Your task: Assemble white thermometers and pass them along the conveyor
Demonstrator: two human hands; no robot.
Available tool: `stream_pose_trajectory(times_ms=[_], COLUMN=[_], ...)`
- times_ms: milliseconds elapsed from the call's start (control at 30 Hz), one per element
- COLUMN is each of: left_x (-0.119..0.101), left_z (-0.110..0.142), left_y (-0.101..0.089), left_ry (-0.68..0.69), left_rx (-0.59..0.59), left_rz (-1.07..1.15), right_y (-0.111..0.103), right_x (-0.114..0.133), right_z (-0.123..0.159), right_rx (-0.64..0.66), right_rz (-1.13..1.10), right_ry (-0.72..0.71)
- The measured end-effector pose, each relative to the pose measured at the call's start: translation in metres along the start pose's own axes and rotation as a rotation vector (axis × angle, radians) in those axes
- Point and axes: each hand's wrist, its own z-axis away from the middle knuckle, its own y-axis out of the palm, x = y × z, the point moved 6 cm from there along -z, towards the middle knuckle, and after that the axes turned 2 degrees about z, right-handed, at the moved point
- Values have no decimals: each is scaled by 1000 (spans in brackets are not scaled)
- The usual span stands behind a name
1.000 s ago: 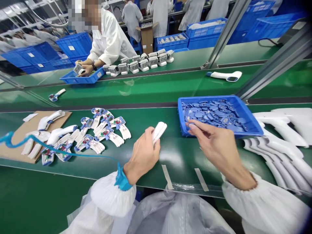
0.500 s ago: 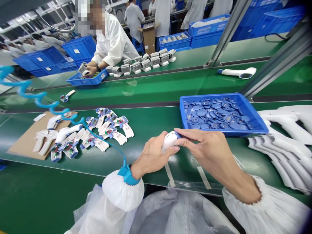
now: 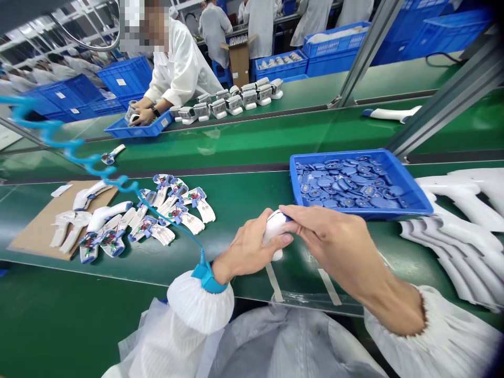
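A white infrared thermometer (image 3: 274, 224) with a blue end piece is held over the front of the green bench. My left hand (image 3: 252, 236) is closed around its white body, thumb along the near side. My right hand (image 3: 334, 233) is closed on the blue end, its fingers pressed over that end and covering most of it. The lower part of the thermometer is largely hidden by my left hand. Behind my right hand stands a blue tray (image 3: 423, 202) full of blue oval caps (image 3: 348, 184).
Opened thermometer halves with wiring (image 3: 179, 212) lie to the left, beside cardboard (image 3: 29, 239). White shells (image 3: 460, 247) are stacked at right. A coiled blue cord (image 3: 94, 165) runs to my left wrist. Across the belt, a co-worker (image 3: 183, 63) handles parts in a tray.
My right hand has rolled further over the blue end, its fingers now closer together. On the far belt, the white thermometer has moved right, partly behind the metal post.
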Motion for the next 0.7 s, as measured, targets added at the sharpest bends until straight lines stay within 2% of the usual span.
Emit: stream_pose_trajectory(times_ms=[67, 167, 233, 367, 433, 500, 567, 600, 633, 700], left_x=[-2, -6, -6, -3, -1, 8, 25, 32, 37, 41], left_z=[-3, -5, -5, 2, 9, 15, 18, 15, 10, -4], left_y=[-1, 2, 4, 9, 11, 6, 1, 1, 2, 1], left_ry=[24, 93, 116, 141, 181, 106, -74, -147, -183, -181], left_rx=[27, 38, -31, -149, -232, -453, -659, -700, -691, -612], left_rz=[-82, -203, -275, -385, -372, -288, -192, -163, -152, -166], right_y=[4, 16, 24, 23, 20, 20, 28, 34, 40, 46], right_x=[0, -2, -3, -10, -17, -20, -15, -11, -6, 0], right_z=[-1, 1, 5, 19, 25, 30, 33, 35, 36, 37], right_rx=[15, 61, 45, -124, -117, -15, 141, 200, 225, 158], right_rz=[-86, -170, -151, -127, -158, -193, -214, -210, -192, -147], right_ry=[1, 81, 145, 268, 338, 376, 346, 312, 283, 265])
